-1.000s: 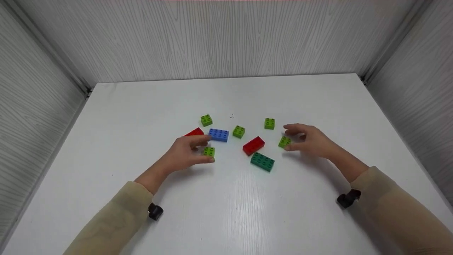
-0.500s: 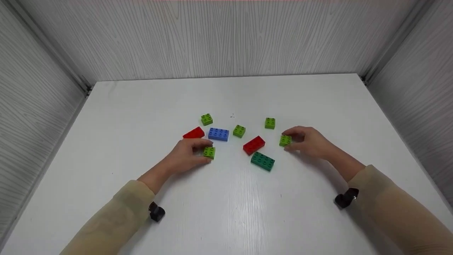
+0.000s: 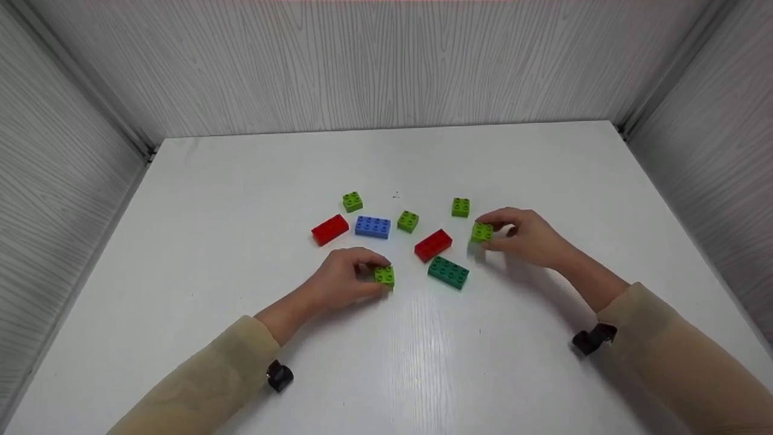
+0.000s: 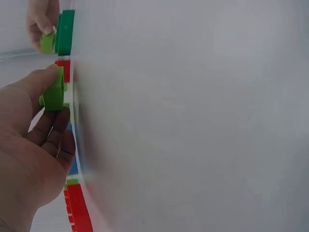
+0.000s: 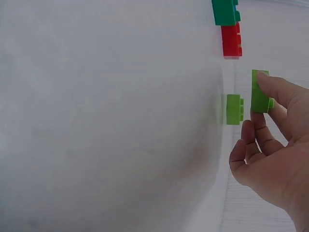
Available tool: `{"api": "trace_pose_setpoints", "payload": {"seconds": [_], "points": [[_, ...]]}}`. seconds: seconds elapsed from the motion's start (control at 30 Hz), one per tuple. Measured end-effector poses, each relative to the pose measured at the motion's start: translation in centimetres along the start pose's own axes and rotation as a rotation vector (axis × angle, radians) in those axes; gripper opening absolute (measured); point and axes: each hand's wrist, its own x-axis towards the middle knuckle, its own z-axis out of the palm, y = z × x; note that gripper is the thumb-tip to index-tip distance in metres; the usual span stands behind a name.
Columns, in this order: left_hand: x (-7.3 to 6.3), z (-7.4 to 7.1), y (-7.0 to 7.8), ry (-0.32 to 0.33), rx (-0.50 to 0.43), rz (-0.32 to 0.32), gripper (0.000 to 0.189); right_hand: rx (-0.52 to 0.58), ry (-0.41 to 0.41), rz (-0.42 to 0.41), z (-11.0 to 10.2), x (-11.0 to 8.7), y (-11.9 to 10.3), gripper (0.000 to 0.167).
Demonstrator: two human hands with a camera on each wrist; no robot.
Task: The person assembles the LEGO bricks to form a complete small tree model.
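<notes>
Between thumb and fingers, my left hand (image 3: 347, 279) pinches a small light green brick (image 3: 384, 276); the left wrist view shows that brick (image 4: 54, 92) raised off the table. My right hand (image 3: 524, 238) pinches another light green brick (image 3: 482, 232), and in the right wrist view this brick (image 5: 260, 92) is also lifted. A dark green brick (image 3: 448, 272) and a red brick (image 3: 433, 245) lie between the two hands. Beyond the left hand are a second red brick (image 3: 330, 230) and a blue brick (image 3: 372, 227).
Three more light green bricks lie farther back: one at the left (image 3: 352, 202), a middle brick (image 3: 407, 221) and one near the right hand (image 3: 461, 207). The white table (image 3: 253, 175) is bounded by a grey wood-grain back wall (image 3: 386, 66) and side walls.
Both hands have closed on their light green bricks and lifted them. The left hand has carried its brick rightward and nearer; the right hand's brick has shifted slightly left.
</notes>
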Motion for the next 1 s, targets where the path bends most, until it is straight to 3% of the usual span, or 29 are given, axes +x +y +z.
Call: {"api": "trace_pose_setpoints", "payload": {"seconds": [0.27,0.5,0.7,0.8,1.0], "points": [[-0.2,2.6,1.4,-0.066,-0.030,0.069,0.044,-0.010,-0.021,-0.177,1.8,-1.5,-3.6,0.041],[-0.3,3.9,1.4,-0.024,-0.029,0.055,0.051,0.002,-0.060,-0.248,3.9,-2.6,-5.8,0.039],[-0.4,4.0,1.0,-0.015,-0.012,0.051,0.057,0.010,-0.076,-0.324,5.6,-2.9,-6.6,0.040],[-0.5,3.8,0.8,-0.007,-0.008,0.049,0.056,0.004,-0.079,-0.336,6.5,-2.9,-7.0,0.040],[-0.5,3.7,0.4,0.015,-0.008,0.081,0.038,-0.023,-0.099,-0.280,8.2,-2.6,-7.8,0.040]]}}
